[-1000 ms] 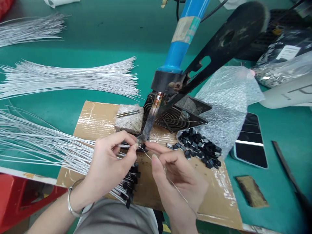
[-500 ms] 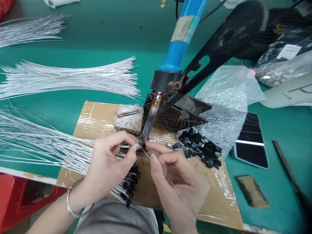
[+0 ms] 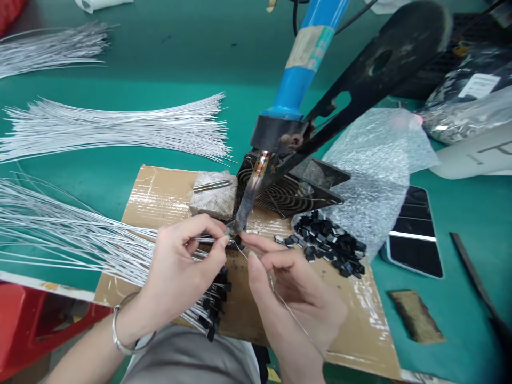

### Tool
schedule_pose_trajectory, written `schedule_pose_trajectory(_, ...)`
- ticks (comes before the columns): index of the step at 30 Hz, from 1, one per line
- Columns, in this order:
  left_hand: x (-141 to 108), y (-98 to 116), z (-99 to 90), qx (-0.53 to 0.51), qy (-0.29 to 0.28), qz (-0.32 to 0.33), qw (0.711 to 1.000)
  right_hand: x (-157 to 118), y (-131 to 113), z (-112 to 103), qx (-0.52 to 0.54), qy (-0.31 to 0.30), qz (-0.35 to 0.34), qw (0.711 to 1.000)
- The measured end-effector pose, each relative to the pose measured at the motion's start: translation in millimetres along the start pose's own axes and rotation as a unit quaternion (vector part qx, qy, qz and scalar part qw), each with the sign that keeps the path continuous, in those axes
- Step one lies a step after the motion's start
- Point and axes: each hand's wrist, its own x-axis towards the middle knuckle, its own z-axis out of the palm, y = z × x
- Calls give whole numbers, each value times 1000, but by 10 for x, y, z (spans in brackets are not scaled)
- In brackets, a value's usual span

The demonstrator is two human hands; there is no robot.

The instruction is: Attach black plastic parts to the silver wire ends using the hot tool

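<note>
My left hand [image 3: 182,261] is pinched at the fingertips on what looks like a thin white wire, its end mostly hidden by the fingers. My right hand [image 3: 298,293] holds a strand of solder wire [image 3: 295,316] between thumb and fingers, its end reaching to my left fingertips. Right above both hands, the tip of a soldering iron [image 3: 296,80] with a blue handle points down, held in a black metal stand [image 3: 372,80]. Under my left hand lies a bundle of white wires [image 3: 100,234] with black connectors [image 3: 212,306] on their near ends.
A cardboard sheet [image 3: 360,336] covers the work area. On it are loose black connectors [image 3: 332,242], a grey block [image 3: 212,200] with metal rods, and a fan [image 3: 292,186]. Beyond lie more white wires [image 3: 120,128], a bubble-wrap bag [image 3: 368,160], and a phone [image 3: 414,256].
The whole view has shifted very slightly. Both hands keep the same grip at the iron's tip, with no other visible change.
</note>
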Motion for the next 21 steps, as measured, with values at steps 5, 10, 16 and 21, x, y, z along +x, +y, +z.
schedule_pose_trajectory(5, -6, 9, 0, 5, 0, 8, 1000, -9, 8, -15, 0, -4, -6, 1000)
schedule_pose_trajectory(10, -11, 9, -3, 13, 3, 15, 1000, -9, 3, -15, 2, -9, -11, 1000)
schedule_pose_trajectory(16, -1, 9, -2, 11, 3, 13, 1000, -3, 3, 6, -3, 1, -15, 1000)
schedule_pose_trajectory(21, -7, 9, 2, 7, 3, 7, 1000, -5, 2, 2, -5, -6, -13, 1000)
